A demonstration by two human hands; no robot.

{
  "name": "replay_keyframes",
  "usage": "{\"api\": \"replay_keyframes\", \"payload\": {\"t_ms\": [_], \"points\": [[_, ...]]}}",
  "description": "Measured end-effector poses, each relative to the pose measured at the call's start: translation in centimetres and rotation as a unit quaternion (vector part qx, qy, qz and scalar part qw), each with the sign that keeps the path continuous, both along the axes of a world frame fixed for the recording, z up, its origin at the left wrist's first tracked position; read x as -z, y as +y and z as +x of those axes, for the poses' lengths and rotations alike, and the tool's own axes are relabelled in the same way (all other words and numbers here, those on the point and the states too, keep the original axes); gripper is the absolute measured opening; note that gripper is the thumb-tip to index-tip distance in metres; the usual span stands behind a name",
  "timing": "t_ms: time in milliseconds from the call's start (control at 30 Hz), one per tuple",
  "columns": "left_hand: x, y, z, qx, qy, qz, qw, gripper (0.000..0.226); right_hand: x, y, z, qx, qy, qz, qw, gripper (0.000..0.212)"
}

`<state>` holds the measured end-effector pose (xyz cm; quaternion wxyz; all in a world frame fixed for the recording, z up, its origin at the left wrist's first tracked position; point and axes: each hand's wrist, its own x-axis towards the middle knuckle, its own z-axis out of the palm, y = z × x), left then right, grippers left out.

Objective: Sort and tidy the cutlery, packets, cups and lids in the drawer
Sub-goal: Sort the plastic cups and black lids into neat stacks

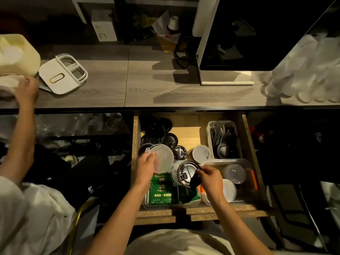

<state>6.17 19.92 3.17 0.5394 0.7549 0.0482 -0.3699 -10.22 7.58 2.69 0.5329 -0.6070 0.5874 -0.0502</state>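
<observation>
- While the right hand (pixel 209 178) pinches a black lid (pixel 187 173) by its edge in the lower middle of the frame, the lid stays tilted over a white cup (pixel 174 172); I judge it should go to the other black lids (pixel 160 133) at the back left of the drawer (pixel 200 211).
- To stack it well, it is better to turn it flat, the same side up as the others, before letting go.
- The left hand (pixel 147 162) grasps a translucent lid (pixel 162 158), just left of the black one; this one probably belongs with the clear lids in the tray (pixel 228 161) on the right.
- Green packets (pixel 161 194) lie in a container under both wrists, so the hands should lift clear of them.
- Dark cutlery sits in a bin (pixel 223 138) at the right back.
- At the upper left of the frame another person's hand (pixel 25 91) rests on the counter (pixel 114 85).
</observation>
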Motion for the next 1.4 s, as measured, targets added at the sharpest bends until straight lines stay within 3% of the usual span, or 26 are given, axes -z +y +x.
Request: {"api": "replay_keyframes", "payload": {"t_ms": [267,400,433,533,667,733,833,967,1267,1400], "points": [[3.4,-0.5,-3.3,0.079,0.016,0.048,0.996,0.018,2.4,2.0,-2.8,0.048,0.104,0.014,0.993,0.026],[4.7,-1.1,-4.2,0.129,0.009,0.038,0.991,0.020,3.0,1.6,-2.5,0.003,0.162,-0.012,0.987,0.037],[5.0,-1.2,-4.4,0.136,0.014,0.030,0.990,0.015,2.9,1.5,-2.2,0.000,0.147,-0.002,0.989,0.044],[5.8,-1.8,-4.8,0.149,0.022,0.032,0.988,0.029,3.2,0.8,-1.1,-0.056,0.122,-0.006,0.991,0.050],[6.1,-3.1,-5.5,0.168,0.031,0.042,0.984,0.020,3.6,-0.1,0.0,-0.098,0.062,0.047,0.992,0.058],[5.9,-3.4,-5.8,0.165,0.037,0.048,0.984,0.018,3.6,-0.4,0.3,-0.110,0.033,0.058,0.992,0.050],[4.7,-4.0,-6.0,0.132,0.058,0.044,0.989,0.015,3.6,-0.8,0.3,-0.122,0.022,0.064,0.990,0.012],[2.7,-4.8,-5.9,0.104,0.077,0.017,0.991,0.028,2.5,-1.8,0.4,-0.084,-0.039,0.066,0.994,0.013],[-3.2,-7.7,-2.9,0.077,-0.062,-0.092,0.991,0.026,-4.3,-5.9,2.5,-0.037,-0.116,0.036,0.992,0.015],[-6.2,-9.0,-2.3,0.018,0.006,-0.142,0.990,0.025,-7.5,-7.2,3.3,-0.028,-0.155,0.042,0.987,0.015]]}}
